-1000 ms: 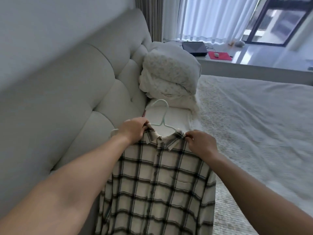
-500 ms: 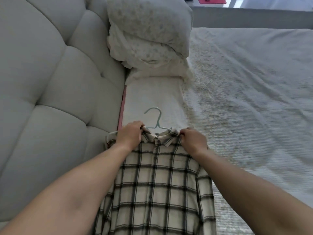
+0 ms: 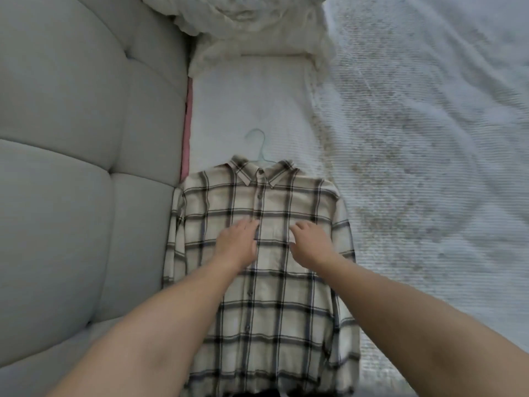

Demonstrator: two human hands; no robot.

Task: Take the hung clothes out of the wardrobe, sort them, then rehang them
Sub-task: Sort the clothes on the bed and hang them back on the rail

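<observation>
A cream shirt with a dark plaid pattern lies flat and buttoned on the bed, collar pointing away from me. The hook of a pale green hanger sticks out above the collar; the rest of the hanger is hidden inside the shirt. My left hand rests with straight fingers on the chest of the shirt, left of the button line. My right hand lies flat on the chest to the right of the buttons. Neither hand grips anything.
A grey tufted headboard runs along the left. Rumpled white pillows and bedding are piled beyond the shirt. The white textured bedspread spreads to the right. A pink strip shows between headboard and mattress.
Both hands let go of the shirt's shoulders by the collar and moved down onto its chest. The shirt now lies flat on the bed, and the view has tilted further down.
</observation>
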